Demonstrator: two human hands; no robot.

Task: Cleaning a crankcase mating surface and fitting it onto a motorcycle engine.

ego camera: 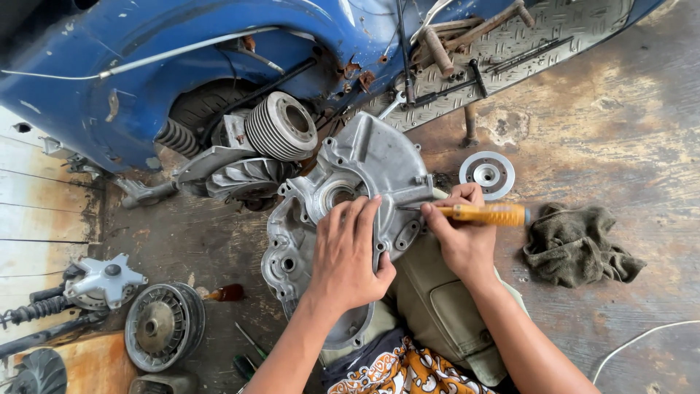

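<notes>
On lap: left hand (348, 252) flat, steadying engine casing (350, 182); right hand (461, 232) fingers gripping yellow-handled screwdriver (481, 214), tip at rim. Likely scraping; next needs steady pressure.

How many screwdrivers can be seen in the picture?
3: a yellow-handled screwdriver in the right hand, a red-handled one on the floor, a green-handled one below it. Others may be hidden.

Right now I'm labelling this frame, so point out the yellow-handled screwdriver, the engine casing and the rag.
yellow-handled screwdriver (487, 214): head view, middle of handle.
engine casing (372, 157): head view, upper bare face.
rag (580, 244): head view, centre of cloth.
</notes>
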